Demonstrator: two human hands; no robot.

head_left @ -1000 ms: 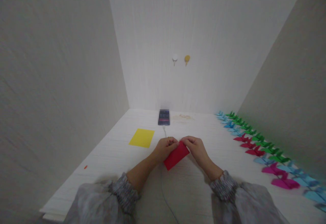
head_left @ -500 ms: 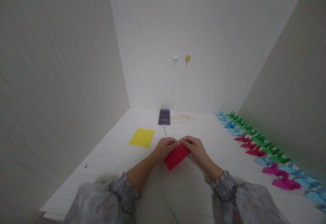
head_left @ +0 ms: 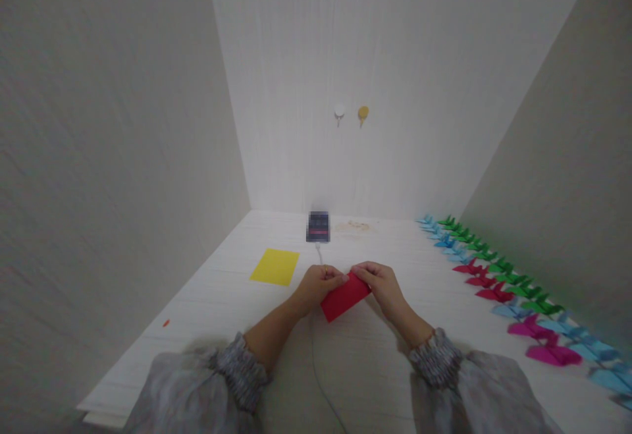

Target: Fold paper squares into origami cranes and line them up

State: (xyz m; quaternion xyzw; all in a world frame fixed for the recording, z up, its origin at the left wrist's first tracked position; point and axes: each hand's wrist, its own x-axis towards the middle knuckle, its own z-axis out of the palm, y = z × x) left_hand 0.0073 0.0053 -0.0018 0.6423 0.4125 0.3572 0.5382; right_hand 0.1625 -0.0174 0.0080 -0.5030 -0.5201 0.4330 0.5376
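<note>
Red paper [head_left: 345, 299], pinched by left hand [head_left: 315, 289] and right hand [head_left: 384, 285], has its far edge partly hidden.

Dim light: the left wall [head_left: 108, 157] looks dark, soft shadows mark the lower desk [head_left: 375, 361], the central device [head_left: 318, 226] is pixelated.

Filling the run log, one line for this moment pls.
left hand: holds red paper | right hand: holds it too | yellow paper: flat on table | paper birds: rows at right
</note>
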